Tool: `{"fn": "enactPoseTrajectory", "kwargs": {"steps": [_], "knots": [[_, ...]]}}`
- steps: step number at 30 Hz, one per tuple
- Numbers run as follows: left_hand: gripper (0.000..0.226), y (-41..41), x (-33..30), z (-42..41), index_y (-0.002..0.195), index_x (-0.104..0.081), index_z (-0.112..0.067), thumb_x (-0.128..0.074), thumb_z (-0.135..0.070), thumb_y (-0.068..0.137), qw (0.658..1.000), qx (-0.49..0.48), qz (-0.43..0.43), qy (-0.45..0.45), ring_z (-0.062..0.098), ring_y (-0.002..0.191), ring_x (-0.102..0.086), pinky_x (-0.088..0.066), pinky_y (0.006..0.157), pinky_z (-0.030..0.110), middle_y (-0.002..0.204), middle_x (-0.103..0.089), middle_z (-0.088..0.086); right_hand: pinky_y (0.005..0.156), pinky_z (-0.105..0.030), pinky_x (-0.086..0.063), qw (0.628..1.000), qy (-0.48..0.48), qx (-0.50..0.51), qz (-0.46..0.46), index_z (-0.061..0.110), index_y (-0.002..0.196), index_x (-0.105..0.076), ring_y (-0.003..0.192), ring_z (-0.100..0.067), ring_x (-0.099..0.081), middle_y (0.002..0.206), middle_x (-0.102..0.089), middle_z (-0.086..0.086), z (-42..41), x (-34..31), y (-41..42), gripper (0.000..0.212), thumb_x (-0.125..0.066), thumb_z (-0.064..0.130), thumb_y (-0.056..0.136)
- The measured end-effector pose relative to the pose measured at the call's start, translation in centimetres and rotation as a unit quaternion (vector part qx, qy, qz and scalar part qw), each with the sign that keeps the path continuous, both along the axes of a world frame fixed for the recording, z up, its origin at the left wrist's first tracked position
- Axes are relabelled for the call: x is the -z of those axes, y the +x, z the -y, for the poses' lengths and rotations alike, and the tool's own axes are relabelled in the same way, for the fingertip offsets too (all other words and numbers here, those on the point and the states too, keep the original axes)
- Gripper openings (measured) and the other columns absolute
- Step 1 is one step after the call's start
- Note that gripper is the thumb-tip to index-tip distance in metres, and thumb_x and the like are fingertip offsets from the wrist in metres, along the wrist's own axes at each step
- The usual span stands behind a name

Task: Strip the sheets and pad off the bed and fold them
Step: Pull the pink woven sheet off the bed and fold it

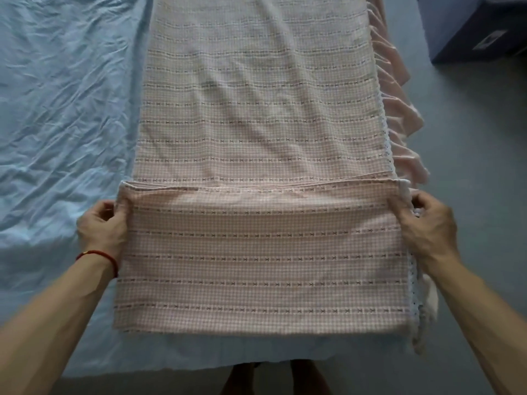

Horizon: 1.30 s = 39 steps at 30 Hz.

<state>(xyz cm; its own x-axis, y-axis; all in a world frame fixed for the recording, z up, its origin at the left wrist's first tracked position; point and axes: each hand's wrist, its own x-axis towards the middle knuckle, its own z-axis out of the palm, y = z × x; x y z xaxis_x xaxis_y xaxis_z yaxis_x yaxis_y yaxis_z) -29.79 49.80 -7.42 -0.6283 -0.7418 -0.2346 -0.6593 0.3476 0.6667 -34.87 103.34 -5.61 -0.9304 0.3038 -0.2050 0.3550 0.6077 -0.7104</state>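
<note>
Our left hand and right hand pinch the side edges of the pink sheet, folded lengthwise on the bed; its far end is cut off. Grey floor lies right.

A bedroom in a home. A bed covered by a wrinkled pale blue sheet fills most of the view, with a pink checked sheet, lace-edged and ruffled along one side, spread lengthwise over it. Beside the bed runs a plain grey floor, where a dark blue storage box stands near the corner.
</note>
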Motion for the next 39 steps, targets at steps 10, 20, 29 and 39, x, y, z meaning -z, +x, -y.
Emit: {"fn": "enactPoseTrajectory", "kwargs": {"steps": [10, 20, 29, 39], "knots": [[0.036, 2.0, -0.3, -1.8, 0.101, -0.063, -0.010, -0.050, -0.044, 0.102, 0.994, 0.046, 0.101, -0.010, 0.028, 0.088, -0.057, -0.042, 0.077, 0.037, 0.092, -0.063, 0.007, 0.086, -0.048, -0.059, 0.984, -0.090, 0.108, 0.109, 0.025, 0.117, -0.061, 0.094, -0.021, -0.072, 0.107, -0.073, 0.002, -0.7, 1.3, 4.3, 0.053, -0.078, 0.059, 0.079], [0.072, 14.8, -0.2, -0.8, 0.068, -0.056, 0.002, -0.050, -0.065, 0.094, 0.981, 0.123, 0.151, 0.019, 0.029, 0.061, -0.056, -0.040, 0.057, 0.041, 0.061, -0.058, 0.017, 0.064, -0.041, -0.057, 0.978, -0.062, 0.045, 0.194, 0.029, 0.087, -0.076, 0.080, -0.024, -0.075, 0.078, -0.078, 0.008, -2.3, -1.3, 13.8, 0.029, -0.075, 0.056, 0.075], [0.031, 18.7, -1.5, -1.0, 0.067, -0.066, -0.013, -0.062, -0.018, 0.097, 0.980, 0.119, 0.159, 0.033, 0.003, 0.056, -0.047, -0.037, 0.052, 0.010, 0.067, -0.064, 0.018, 0.058, -0.037, -0.050, 0.978, 0.046, -0.022, 0.202, 0.057, 0.088, -0.066, 0.068, -0.015, -0.069, 0.067, -0.072, 0.012, -1.3, -3.6, 15.9, 0.008, -0.071, 0.052, 0.083], [0.026, 16.1, -1.3, 0.4, 0.071, -0.070, -0.009, -0.076, -0.028, 0.087, 0.971, 0.123, 0.173, 0.109, 0.007, 0.059, -0.055, -0.042, 0.053, 0.015, 0.069, -0.067, 0.007, 0.060, -0.036, -0.053, 0.964, 0.002, -0.006, 0.268, 0.012, 0.075, -0.074, 0.066, -0.031, -0.067, 0.068, -0.071, -0.008, -2.2, -1.5, 17.1, 0.044, -0.071, 0.055, 0.082]]}}
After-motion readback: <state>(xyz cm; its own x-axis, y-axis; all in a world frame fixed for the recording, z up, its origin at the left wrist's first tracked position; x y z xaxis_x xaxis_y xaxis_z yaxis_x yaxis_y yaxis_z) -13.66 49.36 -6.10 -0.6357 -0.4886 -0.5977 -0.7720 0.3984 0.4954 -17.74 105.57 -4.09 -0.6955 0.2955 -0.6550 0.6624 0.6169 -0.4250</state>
